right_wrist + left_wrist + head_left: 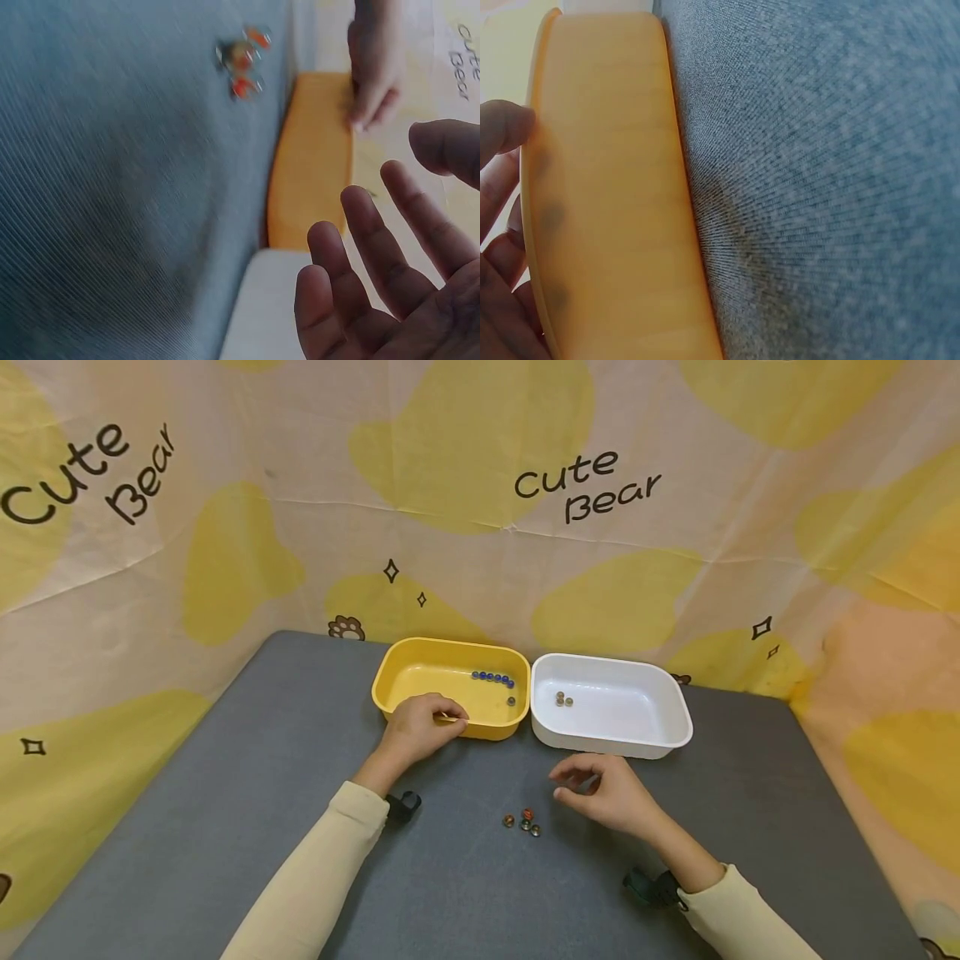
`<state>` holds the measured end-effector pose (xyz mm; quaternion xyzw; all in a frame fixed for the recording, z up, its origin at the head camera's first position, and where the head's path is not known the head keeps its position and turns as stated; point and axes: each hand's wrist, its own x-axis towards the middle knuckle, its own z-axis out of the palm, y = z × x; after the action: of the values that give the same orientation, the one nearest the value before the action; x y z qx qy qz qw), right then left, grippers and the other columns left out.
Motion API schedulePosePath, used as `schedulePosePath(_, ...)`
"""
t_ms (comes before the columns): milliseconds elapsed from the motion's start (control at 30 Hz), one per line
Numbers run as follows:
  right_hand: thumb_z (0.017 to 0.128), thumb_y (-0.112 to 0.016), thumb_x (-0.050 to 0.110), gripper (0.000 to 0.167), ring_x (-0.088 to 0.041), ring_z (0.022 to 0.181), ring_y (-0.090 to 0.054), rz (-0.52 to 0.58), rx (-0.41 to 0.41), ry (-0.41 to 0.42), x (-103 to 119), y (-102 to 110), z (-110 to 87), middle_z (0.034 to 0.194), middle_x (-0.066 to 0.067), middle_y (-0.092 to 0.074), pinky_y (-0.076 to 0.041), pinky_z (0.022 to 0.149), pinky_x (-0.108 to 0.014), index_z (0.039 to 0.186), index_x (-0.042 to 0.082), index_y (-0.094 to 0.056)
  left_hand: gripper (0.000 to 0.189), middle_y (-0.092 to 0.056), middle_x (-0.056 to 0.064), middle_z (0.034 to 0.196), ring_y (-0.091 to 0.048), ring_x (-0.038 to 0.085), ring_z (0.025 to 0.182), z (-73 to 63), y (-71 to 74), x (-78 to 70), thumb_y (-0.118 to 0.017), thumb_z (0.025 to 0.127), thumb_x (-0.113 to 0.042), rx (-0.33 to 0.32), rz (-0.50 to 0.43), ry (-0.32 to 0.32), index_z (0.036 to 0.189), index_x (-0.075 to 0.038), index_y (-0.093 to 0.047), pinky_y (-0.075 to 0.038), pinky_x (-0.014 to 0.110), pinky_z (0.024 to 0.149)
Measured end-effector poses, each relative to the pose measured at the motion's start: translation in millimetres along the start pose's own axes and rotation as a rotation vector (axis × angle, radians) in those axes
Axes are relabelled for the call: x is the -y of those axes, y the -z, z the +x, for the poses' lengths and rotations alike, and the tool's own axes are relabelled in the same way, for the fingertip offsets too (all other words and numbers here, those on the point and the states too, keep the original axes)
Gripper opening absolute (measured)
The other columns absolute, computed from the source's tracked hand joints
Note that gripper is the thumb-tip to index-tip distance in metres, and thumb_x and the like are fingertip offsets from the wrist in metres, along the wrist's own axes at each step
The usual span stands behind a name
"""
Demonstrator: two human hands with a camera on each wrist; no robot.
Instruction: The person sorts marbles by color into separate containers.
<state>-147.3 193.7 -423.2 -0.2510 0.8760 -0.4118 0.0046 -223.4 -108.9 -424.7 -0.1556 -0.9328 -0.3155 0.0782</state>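
Note:
My left hand (422,727) grips the front rim of a yellow plastic tub (491,728), its thumb at the rim. In the left wrist view the fingers (496,196) reach behind the tub's wall, and dark spots show through the plastic. Inside the tub lie a row of several blue marbles (491,677) and a greyish marble (512,701). My right hand (609,793) hovers above the grey table, fingers spread and loosely bent, with nothing in them. Left of it a small cluster of reddish and clear glass marbles (526,825) lies on the table.
Touching the yellow tub's right side stands a white tub (660,742) holding three brownish marbles (560,702). Both tubs are at the back of the grey table (465,893), against a patterned cloth backdrop (465,460). Each wrist wears a dark strapped device.

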Motion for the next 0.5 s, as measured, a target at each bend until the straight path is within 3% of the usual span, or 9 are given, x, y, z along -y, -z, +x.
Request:
schedulePosePath(267, 0.079, -0.077, 0.014, 0.015, -0.012, 0.074, -0.062, -0.012, 0.058, 0.011, -4, -22, -10.2, 0.086, 0.004, -0.071, -0.052, 0.064, -0.026, 0.093, 0.013, -0.073, 0.007, -0.071, -0.010, 0.088, -0.063, 0.009, 0.084, 0.1, -1.3, 0.3, -0.071, 0.084, -0.030, -0.007, -0.001, 0.002, 0.086, -0.025, -0.075, -0.050, 0.031, 0.081)
schedulePosePath(500, 0.076, -0.079, 0.017, 0.013, -0.007, 0.073, -0.060, -0.074, 0.097, -0.034, 0, -33, -15.0, 0.080, 0.011, -0.067, -0.050, 0.066, -0.023, 0.087, 0.021, -0.073, 0.007, -0.070, -0.009, 0.088, -0.063, 0.010, 0.084, -0.1, -1.5, 0.6, -0.071, 0.084, -0.029, -0.012, -0.005, -0.010, 0.086, -0.024, -0.075, -0.050, 0.031, 0.080)
